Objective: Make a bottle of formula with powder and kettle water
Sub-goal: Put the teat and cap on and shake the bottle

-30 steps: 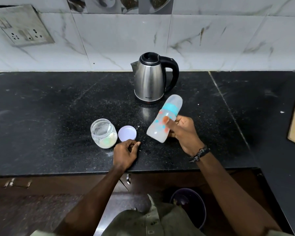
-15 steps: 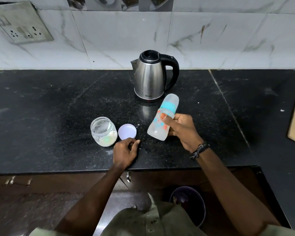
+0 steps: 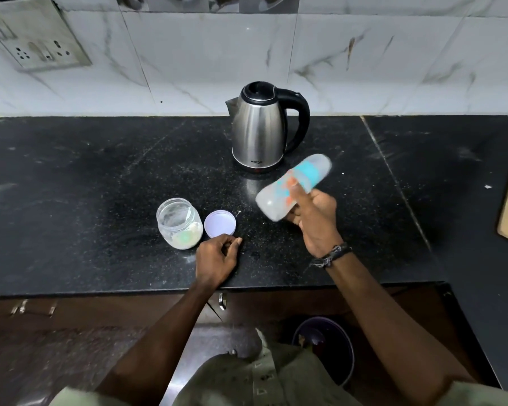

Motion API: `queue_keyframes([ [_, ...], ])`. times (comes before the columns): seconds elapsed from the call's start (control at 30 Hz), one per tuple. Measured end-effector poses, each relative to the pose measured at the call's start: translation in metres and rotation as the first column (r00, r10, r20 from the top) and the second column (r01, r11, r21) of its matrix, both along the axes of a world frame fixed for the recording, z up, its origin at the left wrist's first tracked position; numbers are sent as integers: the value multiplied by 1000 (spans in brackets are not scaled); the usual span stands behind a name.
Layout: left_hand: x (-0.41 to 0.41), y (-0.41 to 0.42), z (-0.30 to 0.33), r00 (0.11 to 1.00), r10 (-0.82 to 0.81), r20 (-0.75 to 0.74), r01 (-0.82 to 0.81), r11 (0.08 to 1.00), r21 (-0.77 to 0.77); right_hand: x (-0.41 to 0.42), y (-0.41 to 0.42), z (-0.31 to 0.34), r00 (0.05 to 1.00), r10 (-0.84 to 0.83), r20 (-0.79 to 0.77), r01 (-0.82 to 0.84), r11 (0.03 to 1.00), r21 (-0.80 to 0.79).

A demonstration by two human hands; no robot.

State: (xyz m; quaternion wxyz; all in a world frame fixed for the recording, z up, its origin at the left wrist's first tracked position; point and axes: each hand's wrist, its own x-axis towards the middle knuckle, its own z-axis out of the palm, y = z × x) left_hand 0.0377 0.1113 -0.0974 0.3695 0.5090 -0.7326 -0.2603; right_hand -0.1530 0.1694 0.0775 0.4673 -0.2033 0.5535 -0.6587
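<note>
shirt (image 3: pixel 264 379): olive-green, buttoned front, short sleeves | right wrist: dark braided wristband (image 3: pixel 332 254) | left wrist: bare | forearms: uncovered to the sleeve edges

Right hand (image 3: pixel 316 221) grips baby bottle (image 3: pixel 294 187) above black counter (image 3: pixel 71 186), bottle tilted, capped end toward upper right; outline blurred, contents not discernible. Left hand (image 3: pixel 217 259) rests loosely curled on counter near front edge, just beside white lid (image 3: pixel 220 223). Open jar (image 3: pixel 179 222) holding pale powder stands left of lid. Steel kettle (image 3: pixel 260 128) upright behind, handle to right.
</note>
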Motion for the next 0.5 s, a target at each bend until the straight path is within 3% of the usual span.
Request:
queue_keyframes([
  [0.07,1,0,0,1000,-3,-4,3,1000,-3,0,5,1,979,169,-111,-173,985,-19],
  [0.1,1,0,0,1000,-1,-4,1,1000,-4,-1,5,3,978,171,-116,-176,984,-33],
  [0.23,0,-1,-3,1000,10,-4,-10,1000,-1,-6,-1,6,998,1,57,3,997,-83],
  [0.37,0,0,-1,1000,4,-4,-4,1000,-15,-12,5,4,972,208,-111,-214,976,-39],
  [0.5,-1,-1,-1,1000,12,6,-12,1000,-7,-12,1,6,999,53,8,-52,997,-63],
])
